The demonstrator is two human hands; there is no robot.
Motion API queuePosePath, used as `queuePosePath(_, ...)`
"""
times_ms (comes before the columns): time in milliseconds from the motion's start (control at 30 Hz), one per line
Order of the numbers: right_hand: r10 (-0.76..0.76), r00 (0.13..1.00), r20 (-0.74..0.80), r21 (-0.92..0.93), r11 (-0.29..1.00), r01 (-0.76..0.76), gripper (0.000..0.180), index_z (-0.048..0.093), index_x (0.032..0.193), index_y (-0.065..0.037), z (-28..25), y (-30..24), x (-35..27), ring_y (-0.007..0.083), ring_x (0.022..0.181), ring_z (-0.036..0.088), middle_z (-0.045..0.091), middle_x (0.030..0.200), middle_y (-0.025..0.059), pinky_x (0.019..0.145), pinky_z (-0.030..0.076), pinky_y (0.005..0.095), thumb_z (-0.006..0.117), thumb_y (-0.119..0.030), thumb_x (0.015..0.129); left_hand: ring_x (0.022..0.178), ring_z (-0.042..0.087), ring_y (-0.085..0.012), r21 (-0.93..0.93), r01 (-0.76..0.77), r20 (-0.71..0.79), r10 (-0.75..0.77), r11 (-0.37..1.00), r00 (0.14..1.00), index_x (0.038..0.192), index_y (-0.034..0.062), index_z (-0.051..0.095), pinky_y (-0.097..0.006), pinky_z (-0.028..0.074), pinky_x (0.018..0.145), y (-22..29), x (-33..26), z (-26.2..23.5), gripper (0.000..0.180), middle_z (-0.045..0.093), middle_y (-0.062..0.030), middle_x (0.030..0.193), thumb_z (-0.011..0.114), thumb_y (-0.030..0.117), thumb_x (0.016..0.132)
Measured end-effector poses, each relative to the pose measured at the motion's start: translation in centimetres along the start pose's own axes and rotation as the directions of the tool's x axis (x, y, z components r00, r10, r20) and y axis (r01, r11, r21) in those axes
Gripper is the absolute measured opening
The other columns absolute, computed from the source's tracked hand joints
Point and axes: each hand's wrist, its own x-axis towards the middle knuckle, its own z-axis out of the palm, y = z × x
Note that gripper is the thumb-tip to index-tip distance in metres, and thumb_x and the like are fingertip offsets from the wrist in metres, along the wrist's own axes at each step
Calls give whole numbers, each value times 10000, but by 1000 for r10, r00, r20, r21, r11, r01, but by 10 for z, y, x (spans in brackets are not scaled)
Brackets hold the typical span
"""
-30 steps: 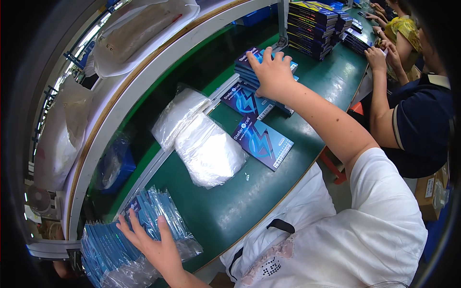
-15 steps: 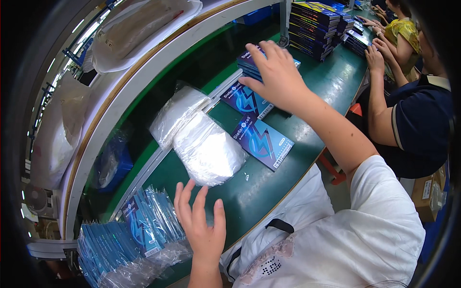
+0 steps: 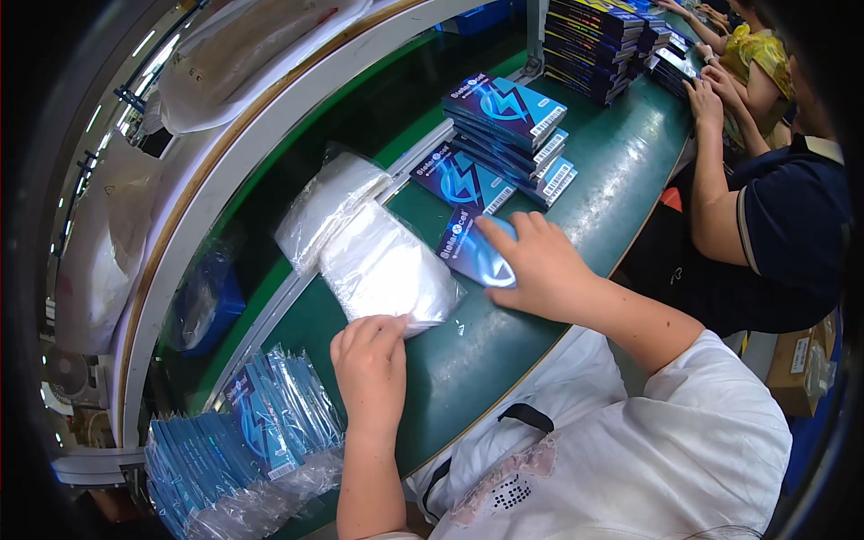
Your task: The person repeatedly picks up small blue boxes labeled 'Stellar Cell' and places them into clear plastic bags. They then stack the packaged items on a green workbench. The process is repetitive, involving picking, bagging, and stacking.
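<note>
Plastic sleeves [image 3: 382,265], clear, thin and crinkled, lie in a loose stack near the middle of the green table [image 3: 621,180], a second stack [image 3: 328,202] just behind them against the pale rail at the far edge. The left hand [image 3: 369,360] has its fingertips curled on the nearer stack's front corner, pinching the top sleeve. Just to the right, the right hand [image 3: 540,265] lies flat, fingers spread, on a flat blue box [image 3: 472,252] with glossy card faces and a lightning-like mark. One more box [image 3: 459,177] lies beyond it, then a stack of the same boxes [image 3: 517,121] with white barcode labels on their ends. At the table's left end sit bagged blue packs [image 3: 243,432], fanned upright. Taller dark box stacks [image 3: 598,36] stand toward the right end, where another person's hands [image 3: 702,90] rest.
</note>
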Motion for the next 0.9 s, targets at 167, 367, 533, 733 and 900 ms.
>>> queuePosePath(167,198,976,-93,447,884,-136,855,375,1338,15,-20,-3,-10,352,1053,533,499,1134,229,867,453,401,794,-294,660,884,588,-266,-114,105,-47,-111,988,993,996,10,667,-342,448,800,2,3,-3,182,601,-112,903,627,20,819)
queuePosePath(367,11,892,451,825,-385,-413,404,544,1146,1,-15,-6,-18,78,918,596,633,995,42,833,474,253,613,-328,921,862,590,-284,-199,133,-95,-154,971,984,1042,-2,647,-362,469,773,9,-1,-2,189,593,-132,890,615,19,858)
queuePosePath(533,-364,830,424,645,-522,-558,372,505,1201,33,3,-17,-28,138,896,657,633,1088,106,804,542,286,641,-99,881,881,599,-290,-209,65,-171,-102,976,980,972,13,678,-372,477,770,3,-5,0,140,610,-125,922,637,21,838)
queuePosePath(733,-411,801,435,642,-482,-596,716,238,1407,114,23,-43,-11,179,943,658,598,1166,174,799,548,284,654,-32,843,943,585,-246,-266,148,-172,-198,953,965,905,37,709,-323,469,767,7,-9,-5,199,577,-115,988,694,-31,718)
queuePosePath(900,-305,831,466,725,-407,-556,600,352,1348,122,9,-35,-9,184,1000,635,582,1205,189,841,535,299,639,-9,837,818,603,-108,-818,462,156,-640,342,752,983,-72,662,-214,477,768,8,-13,-1,132,633,-58,914,614,-36,865)
